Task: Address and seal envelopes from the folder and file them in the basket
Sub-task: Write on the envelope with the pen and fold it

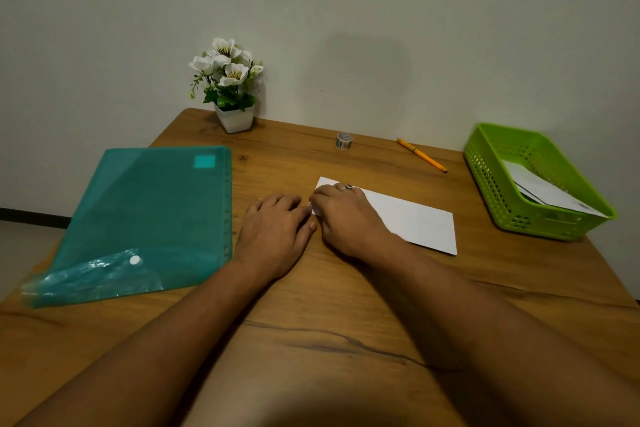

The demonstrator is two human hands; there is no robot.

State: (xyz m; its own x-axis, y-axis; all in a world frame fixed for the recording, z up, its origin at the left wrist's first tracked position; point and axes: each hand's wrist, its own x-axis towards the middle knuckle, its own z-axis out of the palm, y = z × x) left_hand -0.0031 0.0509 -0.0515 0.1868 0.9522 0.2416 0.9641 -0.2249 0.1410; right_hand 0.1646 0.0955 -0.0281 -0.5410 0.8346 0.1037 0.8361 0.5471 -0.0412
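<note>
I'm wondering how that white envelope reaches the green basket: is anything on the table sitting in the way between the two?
Nothing visible does. The right hand holds the envelope by its left end, and only bare table separates it from the green basket. The pen and tape roll lie farther back, off that path.

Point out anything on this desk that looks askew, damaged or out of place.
The teal folder lies skewed at the left edge of the table, its near flap crumpled and open. The envelope under the right hand sits at an angle too. Nothing looks spilled or broken.
</note>
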